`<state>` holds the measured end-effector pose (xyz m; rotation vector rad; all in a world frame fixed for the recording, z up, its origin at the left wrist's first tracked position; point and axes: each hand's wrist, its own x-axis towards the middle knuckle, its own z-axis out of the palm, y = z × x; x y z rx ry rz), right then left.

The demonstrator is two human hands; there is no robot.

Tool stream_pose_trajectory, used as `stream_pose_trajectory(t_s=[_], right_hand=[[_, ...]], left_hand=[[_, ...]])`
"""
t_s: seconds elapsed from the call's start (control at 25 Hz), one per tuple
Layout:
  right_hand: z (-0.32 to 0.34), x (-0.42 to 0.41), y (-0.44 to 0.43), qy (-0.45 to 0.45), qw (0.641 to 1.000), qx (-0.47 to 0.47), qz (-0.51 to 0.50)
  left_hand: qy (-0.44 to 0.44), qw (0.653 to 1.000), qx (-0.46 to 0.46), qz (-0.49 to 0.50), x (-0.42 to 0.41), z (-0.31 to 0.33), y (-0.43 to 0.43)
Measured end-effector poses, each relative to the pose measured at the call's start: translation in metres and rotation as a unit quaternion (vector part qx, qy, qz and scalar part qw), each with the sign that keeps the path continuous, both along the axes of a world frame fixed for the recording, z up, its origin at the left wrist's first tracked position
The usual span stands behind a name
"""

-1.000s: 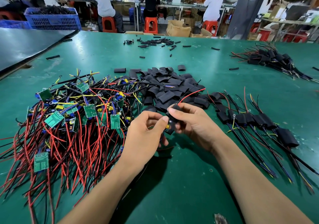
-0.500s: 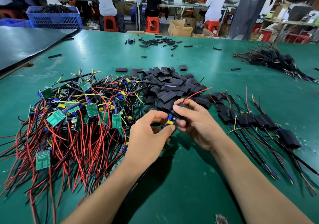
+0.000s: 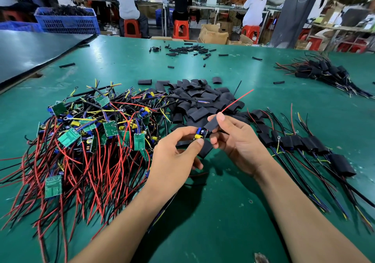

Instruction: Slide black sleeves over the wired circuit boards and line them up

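- Head view looks down on a smooth green tabletop (image 3: 233, 212) with a slight sheen, both bare forearms reaching in from the bottom edge.
- Left hand (image 3: 174, 157) pinches a small board (image 3: 199, 134) between thumb and fingers; blue and yellow parts show on it just past the fingertips.
- Right hand (image 3: 237, 141) grips a flat matte black sleeve (image 3: 212, 124) between thumb and forefinger, its open end meeting the board's edge. How far the board sits inside I cannot tell.
- A thin red wire (image 3: 237, 101) comes out of the sleeve's far end and runs up and to the right, straight and stiff.
- To the left lies a tangled heap of boards (image 3: 85, 141): green rectangular plates with pale traces, trailing glossy red and black leads, some yellow and blue.
- Beyond the hands sits a loose pile of sleeves (image 3: 203, 100), short flattened tubes of dull black, overlapping each other.
- To the right, sleeved boards (image 3: 300, 141) lie side by side in a slanting row, their thin wires running toward the near right edge.
- Further off at the right is a second bundle (image 3: 324, 72) of sleeved pieces, wires fanned out.
- Small black tube offcuts (image 3: 188, 49) lie scattered at the far side of the tabletop.
- A blue slatted crate (image 3: 67, 22) stands beyond the far left edge.
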<state>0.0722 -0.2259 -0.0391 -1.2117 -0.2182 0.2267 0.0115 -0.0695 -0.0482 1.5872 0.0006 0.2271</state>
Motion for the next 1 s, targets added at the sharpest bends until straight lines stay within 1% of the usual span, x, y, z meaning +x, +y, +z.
stream_pose_trajectory(t_s=[0.16,0.24,0.32,0.44,0.64,0.84,1.0], right_hand=[[-0.0025,0.0021,0.0024,-0.015,0.999,-0.012,-0.033],[-0.0036,0.0022,0.0024,-0.021,0.999,-0.01,-0.029],[-0.0046,0.0028,0.0012,-0.027,0.999,-0.012,-0.02],[-0.0045,0.0035,-0.0007,-0.035,0.998,-0.037,-0.021],[-0.005,0.0036,-0.0017,-0.068,0.991,-0.099,-0.054],[-0.0053,0.0009,-0.0022,-0.138,0.964,-0.206,-0.094],[-0.0046,0.0005,-0.0027,-0.146,0.956,-0.235,-0.096]], left_hand=[[0.011,0.998,-0.055,-0.024,-0.0005,0.0049,-0.0001],[0.028,0.995,-0.093,-0.032,-0.0009,0.0076,0.0004],[0.035,0.993,-0.106,-0.036,-0.0013,0.0091,0.0007],[0.033,0.993,-0.11,-0.039,-0.0016,0.0098,0.0001],[0.036,0.995,-0.092,-0.03,-0.0003,0.0079,0.0009],[0.028,0.998,-0.047,-0.014,-0.0008,0.0036,0.0001],[0.042,0.997,-0.056,-0.017,-0.0006,0.0032,-0.0005]])
